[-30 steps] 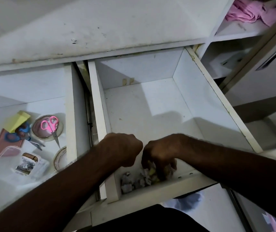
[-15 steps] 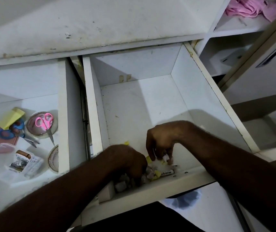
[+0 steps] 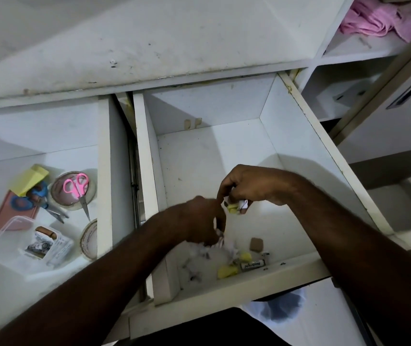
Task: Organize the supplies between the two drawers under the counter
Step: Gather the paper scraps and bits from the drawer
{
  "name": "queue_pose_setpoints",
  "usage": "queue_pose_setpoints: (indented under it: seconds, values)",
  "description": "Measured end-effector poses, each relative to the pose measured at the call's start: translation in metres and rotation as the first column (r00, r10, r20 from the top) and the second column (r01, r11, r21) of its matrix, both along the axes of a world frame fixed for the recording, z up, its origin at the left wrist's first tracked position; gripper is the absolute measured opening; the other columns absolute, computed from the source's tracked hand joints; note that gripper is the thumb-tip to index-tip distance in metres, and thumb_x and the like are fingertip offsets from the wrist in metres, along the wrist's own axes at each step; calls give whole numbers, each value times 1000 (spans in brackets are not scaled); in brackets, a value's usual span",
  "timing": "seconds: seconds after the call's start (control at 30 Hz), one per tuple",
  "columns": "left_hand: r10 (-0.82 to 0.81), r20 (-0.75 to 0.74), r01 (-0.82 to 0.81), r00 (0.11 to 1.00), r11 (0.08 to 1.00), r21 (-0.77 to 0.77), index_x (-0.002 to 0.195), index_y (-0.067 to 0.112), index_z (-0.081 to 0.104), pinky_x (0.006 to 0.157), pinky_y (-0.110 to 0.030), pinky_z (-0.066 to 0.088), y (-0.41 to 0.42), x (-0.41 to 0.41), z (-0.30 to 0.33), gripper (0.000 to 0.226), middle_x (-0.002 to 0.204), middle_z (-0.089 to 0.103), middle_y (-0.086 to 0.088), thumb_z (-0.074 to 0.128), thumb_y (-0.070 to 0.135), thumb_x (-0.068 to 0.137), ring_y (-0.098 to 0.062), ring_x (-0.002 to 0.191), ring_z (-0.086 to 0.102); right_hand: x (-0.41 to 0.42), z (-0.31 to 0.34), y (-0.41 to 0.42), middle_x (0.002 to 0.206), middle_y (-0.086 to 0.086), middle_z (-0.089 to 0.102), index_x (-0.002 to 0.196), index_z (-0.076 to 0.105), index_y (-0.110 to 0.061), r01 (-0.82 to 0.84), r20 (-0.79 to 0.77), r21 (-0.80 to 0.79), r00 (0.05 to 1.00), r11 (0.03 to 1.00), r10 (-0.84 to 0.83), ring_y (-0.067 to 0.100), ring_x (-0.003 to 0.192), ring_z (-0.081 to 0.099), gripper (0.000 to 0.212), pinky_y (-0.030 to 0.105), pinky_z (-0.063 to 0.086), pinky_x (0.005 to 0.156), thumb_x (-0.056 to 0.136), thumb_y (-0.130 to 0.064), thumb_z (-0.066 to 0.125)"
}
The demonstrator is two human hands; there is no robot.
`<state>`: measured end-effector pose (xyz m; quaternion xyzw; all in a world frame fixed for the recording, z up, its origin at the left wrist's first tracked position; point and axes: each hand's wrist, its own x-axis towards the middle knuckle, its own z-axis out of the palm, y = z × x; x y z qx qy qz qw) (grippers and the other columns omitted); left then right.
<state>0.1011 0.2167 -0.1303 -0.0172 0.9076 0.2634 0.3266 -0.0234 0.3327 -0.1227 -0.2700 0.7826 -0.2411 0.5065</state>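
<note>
While both drawers stand pulled out under the worktop [image 3: 149,46], the person's two hands work over the front of the right drawer [image 3: 324,156]. The right hand [image 3: 247,186] is raised above the drawer floor with its fingers pinched together on a small wad of white and yellow paper scraps [image 3: 237,205]. The left hand [image 3: 203,219] sits lower, just beside and partly under the right one, blurred; its fingers curl down onto a loose heap of crumpled white scraps [image 3: 199,260], but whether they actually grip any of them I cannot tell.

More litter lies along the front wall of the right drawer: a few yellow bits [image 3: 227,271], a small battery [image 3: 252,265] lying on its side, and a brown square piece [image 3: 257,244] just behind it. The back of that drawer is bare.

Over in the left drawer [image 3: 104,171], pink-handled scissors [image 3: 77,189] rest across a roll of tape [image 3: 59,193], blue-handled scissors [image 3: 40,199] lie beside it under a yellow pad [image 3: 28,179], and a clear plastic box [image 3: 25,245] holds small packets near the front. A second tape roll [image 3: 89,239] leans against the drawer's right wall.
</note>
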Motion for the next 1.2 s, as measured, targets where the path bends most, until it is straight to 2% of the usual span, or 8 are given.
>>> queue_pose_setpoints:
  seconds: [0.17,0.33,0.5,0.6,0.77,0.9,1.03,1.2]
  values:
    - [390,-333,-333,859,918,215,101,21,74,73,-24,58,-18,-4,30,20,92,72,3,72,15,82,-8,79,68,-1,5,-5,74,14,62,85,71,1,378,161,-38,916,925,-368,23,63,55,23,32,49,63,88,3,49]
    - [690,-490,-509,533,724,465,93,26,74,65,-22,57,-21,-2,37,16,78,74,8,70,13,84,-2,71,70,9,12,-14,76,8,62,85,61,-13,657,578,47,596,752,-557,26,68,55,12,26,45,56,89,-20,52]
    - [659,-656,-439,367,745,502,93,24,74,69,-16,52,0,1,29,26,85,72,11,61,5,82,0,79,63,29,12,-22,95,10,73,88,75,-17,756,720,19,444,654,-534,28,84,68,46,38,51,82,92,-53,47]
    - [439,-827,-412,352,866,284,107,19,73,79,-14,52,1,1,28,30,101,72,4,57,9,83,-5,87,65,35,18,-25,113,15,74,103,75,-14,818,760,6,370,575,-534,33,111,66,68,51,45,105,88,-72,43]
    - [482,-828,-378,286,851,364,121,18,69,98,-8,42,13,3,37,42,120,69,6,51,3,87,-6,112,62,44,28,-21,83,8,77,86,79,-14,883,788,-81,341,463,-512,21,72,74,47,35,55,71,90,-57,59]
    - [947,-186,-270,261,257,928,126,20,66,100,-26,49,38,11,49,43,126,68,5,42,7,92,-9,121,61,52,37,-14,93,12,77,103,74,-9,894,744,-210,409,397,-529,24,81,73,41,36,59,76,91,-47,64]
    - [938,254,-202,234,-208,957,127,19,64,92,-32,53,66,17,66,38,120,71,2,44,29,96,-18,114,66,74,46,6,73,4,71,93,70,-12,887,703,-375,461,269,-541,21,71,72,34,30,55,67,94,-44,60]
    - [926,269,-123,266,-244,962,112,8,72,85,-30,56,109,38,79,36,105,75,-5,38,16,102,-23,101,71,131,55,37,87,1,70,96,67,-7,740,473,-669,499,73,-726,11,81,71,29,20,55,73,98,-32,55]
